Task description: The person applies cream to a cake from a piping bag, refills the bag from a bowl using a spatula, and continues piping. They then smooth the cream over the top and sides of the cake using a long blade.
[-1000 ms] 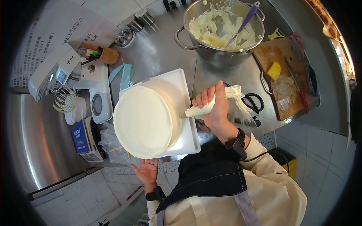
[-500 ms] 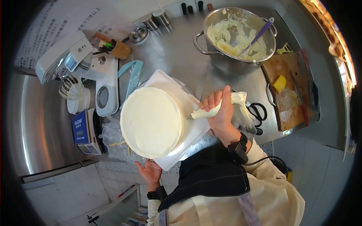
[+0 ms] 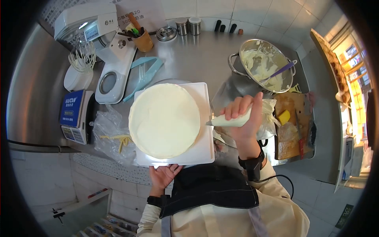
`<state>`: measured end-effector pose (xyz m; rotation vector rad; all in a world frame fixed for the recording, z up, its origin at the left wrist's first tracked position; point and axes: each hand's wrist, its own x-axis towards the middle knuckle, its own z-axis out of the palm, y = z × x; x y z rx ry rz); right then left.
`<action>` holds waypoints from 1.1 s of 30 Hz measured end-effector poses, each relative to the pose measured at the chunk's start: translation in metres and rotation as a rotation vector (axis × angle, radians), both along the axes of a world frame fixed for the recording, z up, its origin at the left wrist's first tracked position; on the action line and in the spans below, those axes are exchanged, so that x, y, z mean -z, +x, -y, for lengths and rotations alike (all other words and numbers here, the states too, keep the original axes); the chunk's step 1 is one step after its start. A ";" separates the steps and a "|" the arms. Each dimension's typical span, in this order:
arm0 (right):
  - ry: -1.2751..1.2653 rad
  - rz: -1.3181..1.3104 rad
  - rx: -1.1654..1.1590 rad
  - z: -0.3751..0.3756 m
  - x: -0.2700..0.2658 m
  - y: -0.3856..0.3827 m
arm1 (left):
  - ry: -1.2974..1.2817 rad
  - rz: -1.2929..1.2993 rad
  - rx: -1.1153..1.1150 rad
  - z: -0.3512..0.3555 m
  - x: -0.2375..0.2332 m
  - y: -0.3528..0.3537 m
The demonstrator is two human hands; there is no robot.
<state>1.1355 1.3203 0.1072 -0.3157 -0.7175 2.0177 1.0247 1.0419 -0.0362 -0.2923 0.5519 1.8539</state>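
A round cake (image 3: 165,120) coated in smooth pale cream sits on a square white board (image 3: 204,152). My right hand (image 3: 245,120) is wrapped round a piping bag (image 3: 227,119) of cream. Its metal tip points left, a little to the right of the cake and above the board. The bag's loose top sticks out beyond my fist. At the board's front edge my left hand (image 3: 164,177) is palm up with its fingers spread. The fingertips reach the edge, and whether they go under it is hard to see.
A steel pot (image 3: 235,67) of cream with a purple spatula (image 3: 282,70) stands at the back right. Near it lies a wooden cutting board (image 3: 289,103) with a knife. To the left are a stand mixer (image 3: 114,59), a scale (image 3: 75,132) and a plastic bag (image 3: 110,126).
The view has tilted. The white board has turned and now lies squarer to me. My left hand has come up to its front edge. The piping bag stays in my right hand beside the cake.
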 end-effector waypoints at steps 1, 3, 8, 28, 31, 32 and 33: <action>0.033 -0.019 -0.067 0.004 -0.004 -0.006 | -0.025 -0.006 -0.009 0.000 0.001 0.000; 0.086 0.026 -0.101 0.007 -0.007 -0.017 | 0.047 0.009 -0.021 0.004 0.006 -0.006; 0.211 0.181 -0.138 0.013 -0.009 -0.034 | 0.064 -0.030 -0.045 0.017 0.018 -0.026; 0.248 0.214 -0.045 -0.013 -0.022 -0.068 | -0.076 -0.085 -0.329 0.018 -0.013 -0.062; 0.235 0.204 -0.054 -0.017 -0.020 -0.070 | -0.027 -0.055 -0.230 0.023 -0.006 -0.058; 0.238 0.197 -0.070 -0.018 -0.019 -0.071 | -0.033 -0.079 -0.139 0.024 -0.003 -0.055; 0.239 0.197 -0.070 -0.019 -0.019 -0.071 | -0.032 -0.080 -0.139 0.026 0.002 -0.052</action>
